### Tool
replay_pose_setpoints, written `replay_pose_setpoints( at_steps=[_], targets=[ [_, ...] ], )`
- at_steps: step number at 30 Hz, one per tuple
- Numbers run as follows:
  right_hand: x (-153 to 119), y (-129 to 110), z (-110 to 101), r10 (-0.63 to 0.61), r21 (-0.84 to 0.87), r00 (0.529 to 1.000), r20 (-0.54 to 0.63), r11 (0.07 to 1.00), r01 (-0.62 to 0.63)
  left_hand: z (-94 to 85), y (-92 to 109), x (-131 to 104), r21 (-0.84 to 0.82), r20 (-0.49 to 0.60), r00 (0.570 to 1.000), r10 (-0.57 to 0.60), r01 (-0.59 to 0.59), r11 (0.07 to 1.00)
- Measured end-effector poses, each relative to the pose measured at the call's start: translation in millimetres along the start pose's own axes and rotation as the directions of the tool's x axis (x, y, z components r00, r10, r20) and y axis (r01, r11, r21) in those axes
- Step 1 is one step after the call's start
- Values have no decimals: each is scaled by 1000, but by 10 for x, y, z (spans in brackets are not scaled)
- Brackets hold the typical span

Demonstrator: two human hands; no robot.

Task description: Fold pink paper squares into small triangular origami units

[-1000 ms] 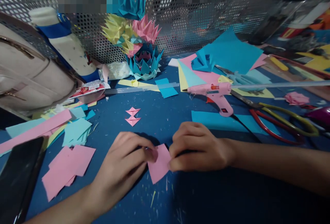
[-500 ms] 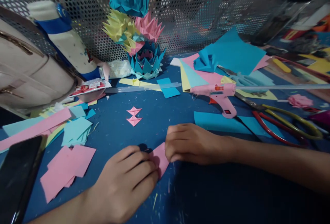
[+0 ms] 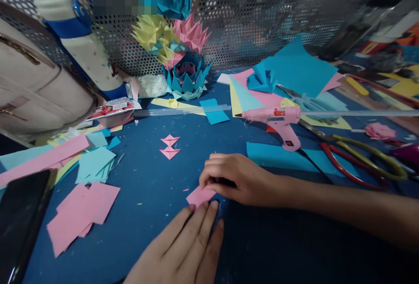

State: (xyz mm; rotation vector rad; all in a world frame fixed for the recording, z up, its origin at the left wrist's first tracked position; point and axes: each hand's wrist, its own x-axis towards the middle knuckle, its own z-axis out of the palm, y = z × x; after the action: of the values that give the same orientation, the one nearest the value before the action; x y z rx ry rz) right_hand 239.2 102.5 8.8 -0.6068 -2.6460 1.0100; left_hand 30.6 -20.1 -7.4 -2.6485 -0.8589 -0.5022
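Observation:
A small pink piece of paper lies on the blue table between my two hands. My right hand pinches its upper right edge between thumb and fingers. From below, my left hand reaches in with its fingers stretched out flat, the tips touching the paper's lower edge. Two small folded pink paper pieces sit a little farther off, point to point. To the left lies a pile of pink paper squares, with light blue squares behind it.
A pink glue gun and large scissors lie at the right. Folded paper flowers stand at the back against a perforated metal panel. A phone, a bottle and a pale bag occupy the left.
The pink paper has turned so it lies more level. My left hand has shifted down and right and its fingers have straightened. My right thumb and fingers now show a pinch on the edge.

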Motion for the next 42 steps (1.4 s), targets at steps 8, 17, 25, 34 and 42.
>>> replay_pose_setpoints(
  at_steps=[8, 17, 25, 34, 42],
  targets=[
    [-26, -17, 74, 26, -84, 996, -86, 996, -33, 41, 15, -3, 25, 40, 999, -35, 34, 999],
    [-10, 8, 120, -63, -217, 996, -68, 975, 47, 12, -23, -34, 39, 115, 993, 14, -19, 999],
    [-23, 45, 190, -108, -322, 991, -75, 943, 79, 38, 22, -17, 23, 107, 993, -47, 44, 999],
    [-26, 61, 201, -85, -320, 995, -59, 945, 62, 35, 57, -16, -10, 144, 987, -70, 73, 997],
    [-22, 40, 177, -82, -302, 995, -65, 951, 58, -19, 134, 5, -10, 233, 958, -165, 172, 985]
  ],
)
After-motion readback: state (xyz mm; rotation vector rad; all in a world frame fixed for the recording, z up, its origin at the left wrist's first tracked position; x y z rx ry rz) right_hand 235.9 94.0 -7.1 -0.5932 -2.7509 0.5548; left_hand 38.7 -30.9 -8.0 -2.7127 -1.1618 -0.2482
